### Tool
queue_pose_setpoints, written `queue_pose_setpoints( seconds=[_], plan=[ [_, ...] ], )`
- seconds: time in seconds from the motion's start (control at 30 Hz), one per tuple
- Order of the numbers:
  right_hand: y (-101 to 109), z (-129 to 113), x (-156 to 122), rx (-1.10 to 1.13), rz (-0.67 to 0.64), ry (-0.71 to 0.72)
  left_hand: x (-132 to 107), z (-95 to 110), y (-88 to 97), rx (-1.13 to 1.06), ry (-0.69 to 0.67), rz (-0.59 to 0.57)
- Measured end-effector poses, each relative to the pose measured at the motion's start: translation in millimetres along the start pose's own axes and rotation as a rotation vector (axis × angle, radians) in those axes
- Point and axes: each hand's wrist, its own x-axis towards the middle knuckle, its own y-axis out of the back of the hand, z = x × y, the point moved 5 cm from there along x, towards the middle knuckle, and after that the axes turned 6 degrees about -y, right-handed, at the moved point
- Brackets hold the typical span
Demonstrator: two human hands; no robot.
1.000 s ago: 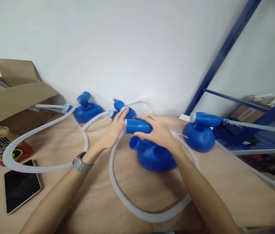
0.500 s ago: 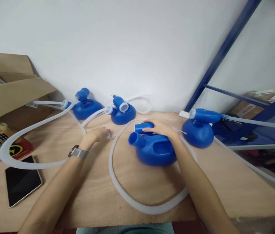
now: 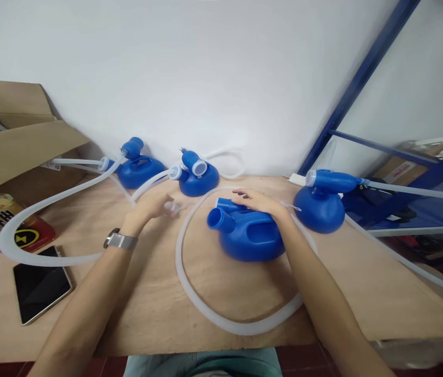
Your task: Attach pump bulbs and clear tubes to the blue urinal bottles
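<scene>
A blue plastic bottle (image 3: 252, 243) with a handle and an uncapped, angled spout lies in front of me. Behind its spout is a blue tubular mouthpiece (image 3: 227, 204), partly hidden by the bottle. My right hand (image 3: 258, 202) rests over the mouthpiece and the bottle's far side, fingers stretched out and slightly apart. To the left, my left hand (image 3: 153, 206) has a small translucent cap (image 3: 173, 208) at its fingertips, seemingly pinched. A thin strap shows beside the cap. A translucent hose (image 3: 241, 328) loops on the table around the bottle.
Two similar blue bottles (image 3: 139, 173) with hoses stand by the wall; another blue bottle (image 3: 319, 212) is at right. At left are a cardboard box (image 3: 29, 149), a red-and-yellow drink bottle (image 3: 33, 230) and a phone (image 3: 43, 285). A blue metal rack (image 3: 357, 86) stands right.
My right fingers have loosened from the mouthpiece and straightened; it sits lower behind the bottle. My left hand has shifted slightly away from me, its fingers less curled, and the cap has turned.
</scene>
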Motion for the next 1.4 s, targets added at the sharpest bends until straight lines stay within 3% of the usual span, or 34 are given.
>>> queue_pose_setpoints(
  seconds=[0.1, 0.2, 0.3, 0.4, 0.53, 0.63, 0.77, 0.93, 1.07, 1.27, 1.4],
  plan=[
    [8, -7, -9, 0.059, 0.007, 0.116, -13, 26, 24.2, -0.085, -0.097, 0.067],
    [17, -9, -24, 0.144, -0.130, 0.237, -29, 71, 42.8, -0.361, -0.292, 0.128],
    [24, 1, -45, 0.143, -0.233, 0.258, -39, 112, 41.2, -0.426, -0.385, 0.148],
    [20, 15, -60, 0.016, -0.173, 0.235, -40, 138, 26.4, -0.382, -0.472, 0.156],
    [8, 21, -69, 0.013, 0.040, 0.267, -36, 143, 14.8, -0.389, -0.450, 0.240],
    [2, 20, -69, 0.072, 0.113, 0.250, -37, 144, 13.6, -0.370, -0.477, 0.254],
    [3, 18, -69, 0.073, 0.118, 0.245, -40, 152, 10.1, -0.261, -0.496, 0.314],
    [2, 20, -65, 0.056, 0.122, 0.289, -35, 165, -16.9, -0.318, -0.432, 0.356],
    [0, 21, -64, 0.053, 0.138, 0.308, -35, 171, -31.7, -0.477, -0.552, 0.457],
    [0, 22, -64, 0.042, 0.109, 0.318, -41, 172, -38.3, -0.482, -0.693, 0.608],
    [0, 22, -63, 0.051, 0.108, 0.294, -39, 169, -41.5, -0.502, -0.723, 0.610]
  ],
)
